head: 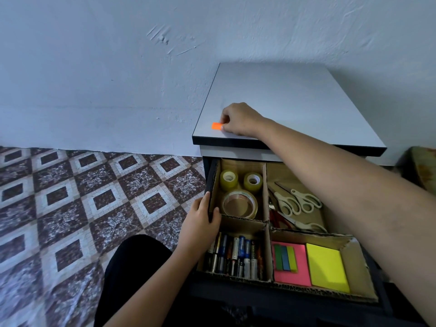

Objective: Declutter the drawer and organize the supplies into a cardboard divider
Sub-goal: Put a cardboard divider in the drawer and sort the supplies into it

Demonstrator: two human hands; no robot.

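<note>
The open drawer holds a cardboard divider point(267, 228) with four compartments. Three tape rolls point(239, 204) lie back left, scissors point(295, 204) back right, several batteries point(236, 256) front left. Pink sticky notes point(295, 274), with small colour flags point(286, 257) lying on them, and yellow sticky notes point(326, 267) fill the front right. My left hand point(200, 223) grips the drawer's left side wall. My right hand point(238, 119) rests on the cabinet top point(295, 102) and pinches a small orange pad point(216, 126) near its front left corner.
The cabinet stands against a pale wall point(118, 67). Patterned floor point(82, 208) spreads to the left. My dark-clothed knee point(132, 267) is just left of the drawer front. A greenish object point(422, 171) sits at the right edge.
</note>
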